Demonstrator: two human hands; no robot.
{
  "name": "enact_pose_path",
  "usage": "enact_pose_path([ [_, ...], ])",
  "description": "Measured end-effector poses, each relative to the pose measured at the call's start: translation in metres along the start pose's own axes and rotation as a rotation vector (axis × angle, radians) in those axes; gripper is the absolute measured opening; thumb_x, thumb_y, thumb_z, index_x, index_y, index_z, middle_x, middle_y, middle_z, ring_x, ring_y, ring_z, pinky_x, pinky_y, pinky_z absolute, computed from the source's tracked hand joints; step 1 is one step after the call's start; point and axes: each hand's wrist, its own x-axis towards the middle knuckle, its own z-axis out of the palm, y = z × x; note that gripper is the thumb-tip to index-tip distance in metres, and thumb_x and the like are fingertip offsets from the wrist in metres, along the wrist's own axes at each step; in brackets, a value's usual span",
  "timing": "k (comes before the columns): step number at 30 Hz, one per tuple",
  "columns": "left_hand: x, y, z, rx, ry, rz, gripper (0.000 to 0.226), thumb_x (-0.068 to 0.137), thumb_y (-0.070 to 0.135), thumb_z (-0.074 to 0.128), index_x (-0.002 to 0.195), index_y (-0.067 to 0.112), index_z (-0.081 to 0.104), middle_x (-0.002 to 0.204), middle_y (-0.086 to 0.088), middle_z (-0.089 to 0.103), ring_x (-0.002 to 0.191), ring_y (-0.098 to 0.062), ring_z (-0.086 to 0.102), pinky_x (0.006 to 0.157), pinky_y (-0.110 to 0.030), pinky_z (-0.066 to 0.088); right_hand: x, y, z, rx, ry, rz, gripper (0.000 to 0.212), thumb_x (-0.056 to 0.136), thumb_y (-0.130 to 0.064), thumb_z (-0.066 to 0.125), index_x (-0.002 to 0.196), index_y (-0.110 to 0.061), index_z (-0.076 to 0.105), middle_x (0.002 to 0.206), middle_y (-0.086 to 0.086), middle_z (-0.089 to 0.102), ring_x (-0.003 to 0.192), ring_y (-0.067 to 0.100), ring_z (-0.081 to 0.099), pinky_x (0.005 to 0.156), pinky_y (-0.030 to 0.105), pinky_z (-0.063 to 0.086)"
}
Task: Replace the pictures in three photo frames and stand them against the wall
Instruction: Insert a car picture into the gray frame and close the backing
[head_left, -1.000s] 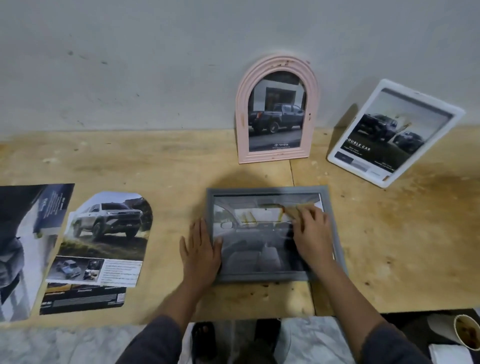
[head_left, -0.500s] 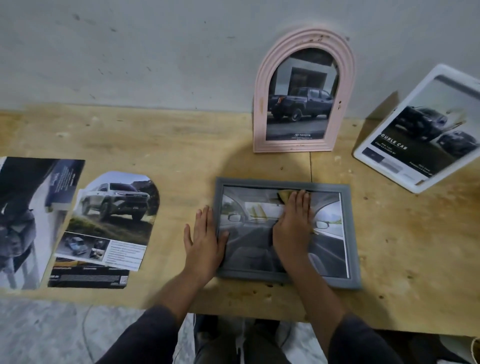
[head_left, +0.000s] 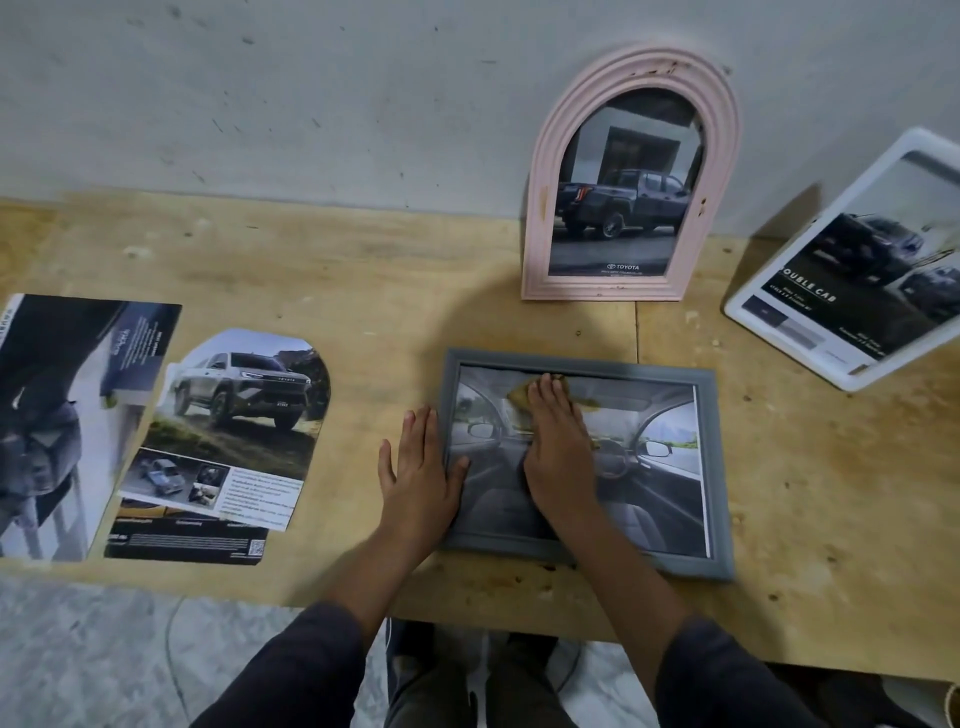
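A grey rectangular frame with a car-interior picture lies flat on the wooden table, near its front edge. My right hand lies flat on the glass, left of centre, pressing a small yellowish cloth that shows under the fingertips. My left hand rests flat on the table beside the frame's left edge, thumb touching that edge. A pink arched frame with a dark pickup picture stands against the wall. A white frame with a "Double Cab" picture leans tilted at the right.
Loose pictures lie at the left: an arch-cut print of a silver pickup on a dark brochure strip, and a large dark sheet at the table's left end. The grey wall runs behind. The floor and my legs show below the front edge.
My right hand has slid with the cloth from the right part of the glass to left of centre. My left hand stayed at the frame's left edge. The view moved closer.
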Motion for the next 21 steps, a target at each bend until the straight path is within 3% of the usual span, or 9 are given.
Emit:
enact_pose_path([
  [6, 0.0, -0.002, 0.004, 0.017, 0.025, 0.014, 0.086, 0.077, 0.061, 0.0, 0.149, 0.015, 0.006, 0.158, 0.0, 0.007, 0.147, -0.014, 0.001, 0.117, -0.043, -0.001, 0.004, 0.011, -0.009, 0.066, -0.271, -0.247, 0.042, 0.092, -0.012, 0.037, 0.131, -0.005, 0.05, 0.14, 0.009, 0.047, 0.134, 0.012, 0.029, 0.114, 0.034, 0.025],
  [11, 0.0, 0.0, 0.002, 0.022, -0.005, -0.024, 0.063, 0.098, 0.044, 0.026, 0.149, 0.017, 0.0, 0.159, 0.003, 0.0, 0.146, -0.011, -0.006, 0.117, -0.04, -0.006, 0.006, 0.025, -0.032, 0.188, -0.515, -0.338, 0.039, 0.094, -0.022, 0.036, 0.118, -0.009, 0.063, 0.131, 0.002, 0.056, 0.128, 0.009, 0.043, 0.109, 0.025, 0.032],
  [17, -0.001, 0.001, -0.001, -0.005, -0.021, -0.033, 0.063, 0.098, 0.042, 0.027, 0.148, 0.018, -0.002, 0.159, 0.005, -0.004, 0.145, -0.009, -0.009, 0.117, -0.039, -0.008, 0.003, 0.029, -0.07, 0.153, -0.72, -0.277, 0.034, 0.09, -0.005, 0.045, 0.115, -0.015, 0.066, 0.12, -0.007, 0.064, 0.113, -0.008, 0.048, 0.096, 0.0, 0.031],
  [19, -0.001, 0.002, -0.002, -0.011, -0.021, -0.033, 0.063, 0.098, 0.042, 0.027, 0.148, 0.018, -0.002, 0.159, 0.005, -0.004, 0.145, -0.009, -0.008, 0.118, -0.039, -0.008, 0.001, 0.037, -0.078, 0.158, -0.756, -0.258, 0.034, 0.086, -0.005, 0.045, 0.106, -0.014, 0.07, 0.112, -0.004, 0.069, 0.106, -0.006, 0.055, 0.096, 0.008, 0.037],
  [21, -0.001, 0.002, -0.001, -0.017, -0.022, -0.034, 0.063, 0.098, 0.042, 0.027, 0.148, 0.018, -0.002, 0.158, 0.005, -0.004, 0.145, -0.009, -0.008, 0.117, -0.039, -0.008, 0.0, 0.044, -0.087, 0.171, -0.822, -0.136, 0.033, 0.084, -0.004, 0.044, 0.098, -0.014, 0.072, 0.105, -0.003, 0.071, 0.105, 0.008, 0.062, 0.096, 0.025, 0.044],
])
